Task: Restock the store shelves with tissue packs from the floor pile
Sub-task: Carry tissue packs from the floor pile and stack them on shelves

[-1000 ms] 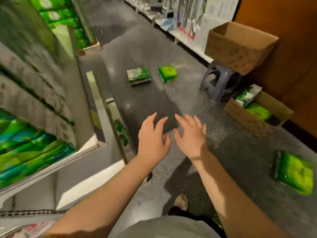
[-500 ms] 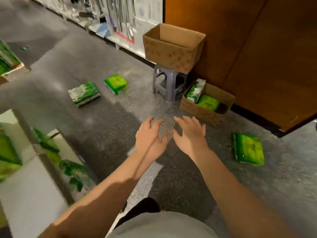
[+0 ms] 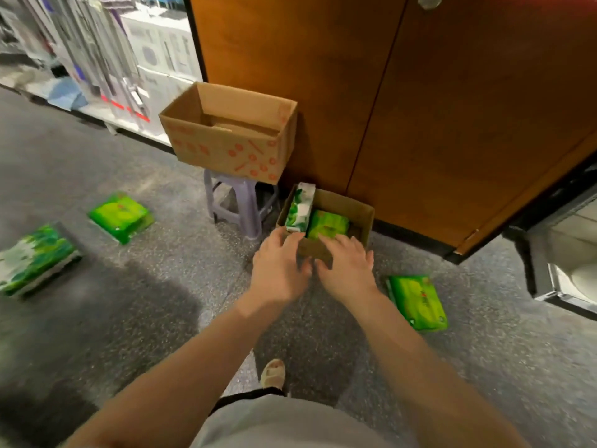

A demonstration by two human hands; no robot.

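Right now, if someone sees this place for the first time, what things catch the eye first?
Probably the bright green tissue packs scattered on the grey floor: one at left, one at right. Next, both hands, left hand and right hand, reach with fingers spread over the small cardboard box by the wooden wall, which holds more packs. Behind it, a bigger open box sits on a purple stool.

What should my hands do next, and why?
Probably reach into the low box and grip the green pack: both hands, left and right, are open and empty at its near wall, with the pack just beyond the fingertips.
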